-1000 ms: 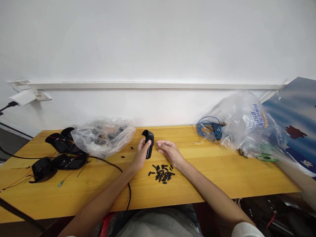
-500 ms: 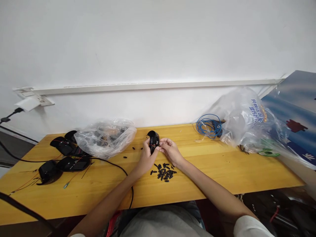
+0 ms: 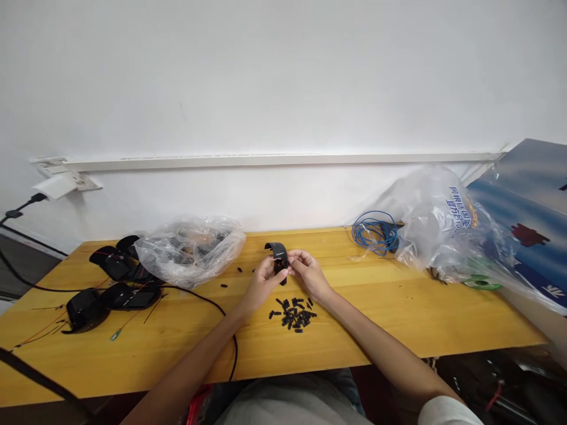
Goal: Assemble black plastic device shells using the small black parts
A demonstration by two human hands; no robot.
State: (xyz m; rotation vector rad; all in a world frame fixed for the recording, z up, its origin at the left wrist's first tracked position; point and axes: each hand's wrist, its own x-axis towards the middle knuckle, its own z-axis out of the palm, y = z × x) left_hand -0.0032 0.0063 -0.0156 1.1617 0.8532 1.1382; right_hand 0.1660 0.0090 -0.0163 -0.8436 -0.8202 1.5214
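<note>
My left hand (image 3: 263, 284) is closed around a black curved plastic housing (image 3: 277, 250), held above the table with small pale lettering on its top. My right hand (image 3: 309, 275) meets the housing's right side, thumb and fingertips pinched together. What sits between those fingertips is too small to make out. Below both hands lies a loose pile of small black plastic parts (image 3: 293, 314). A few more small black pieces (image 3: 224, 285) are scattered left of my left hand.
Several similar black housings (image 3: 86, 308) with thin wires lie at the left. A clear plastic bag (image 3: 190, 251) stands behind. A black cable (image 3: 201, 293) crosses the wooden table (image 3: 390, 313). Blue wire coil (image 3: 374, 231), another plastic bag (image 3: 436, 218) and green spool (image 3: 482, 282) are at right.
The black housing has been turned in my left hand, so its lettered outer face now shows instead of its hollow side with red wire. My right hand stays at its side.
</note>
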